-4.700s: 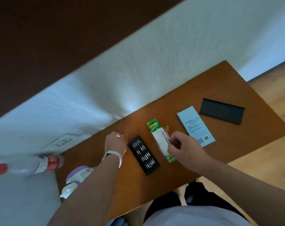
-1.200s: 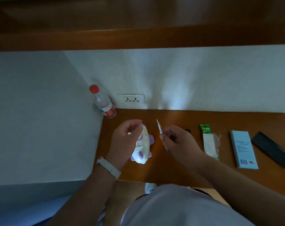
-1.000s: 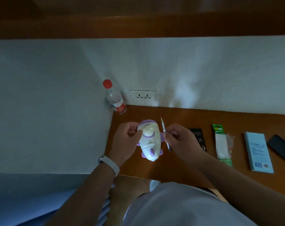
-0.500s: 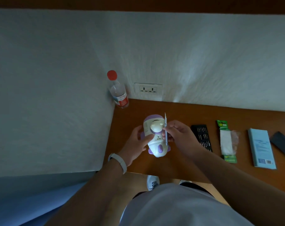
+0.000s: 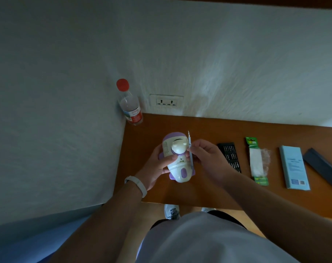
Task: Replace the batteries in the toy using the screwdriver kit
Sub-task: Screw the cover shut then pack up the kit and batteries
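Seen from above: a left hand holds a white and purple toy over the left end of a wooden desk, its grip curled round the body. The right hand has its grip pinched on a slim screwdriver, tip up, beside the toy. A black bit tray and a battery pack lie to the right.
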